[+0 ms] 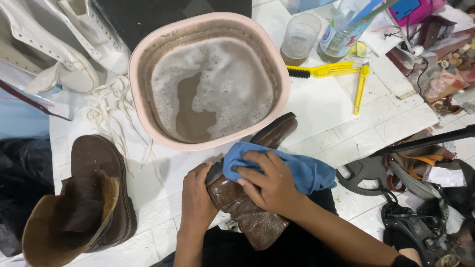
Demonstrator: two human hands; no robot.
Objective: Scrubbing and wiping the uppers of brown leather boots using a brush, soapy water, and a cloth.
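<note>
1. Gripping the near side of a brown boot (pixel 247 207), the left hand (pixel 197 198) wraps its fingers around the upper, curled tight against the leather; the boot lies tilted across the person's lap, toe pointing far and to the right.
2. Right hand (pixel 269 180): fingers spread and pressed flat on a blue cloth (pixel 302 170), which is held against the top of the boot; the loose end of the cloth hangs to the right.
3. Near left: a second brown boot (pixel 94 198) lies on its side on the white tiled floor (pixel 346 113), its open shaft facing near, well apart from both hands.
4. Near right: dark bags and straps (pixel 420 217) in a heap, with a black bar crossing above them.
5. Middle: a pink basin (pixel 148 44) holding murky, foamy water, just beyond the toe of the held boot; whether the two touch cannot be told.
6. Left of the basin: loose white laces (pixel 109 109) trailing on the floor.
7. Far left: white shoes (pixel 54 44) with the laces removed.
8. Far right of the basin: a yellow brush (pixel 326 70) and a yellow utility knife (pixel 360 89) lying near each other, with a clear cup (pixel 299 37) and a plastic bottle (pixel 341 29) behind them.
</note>
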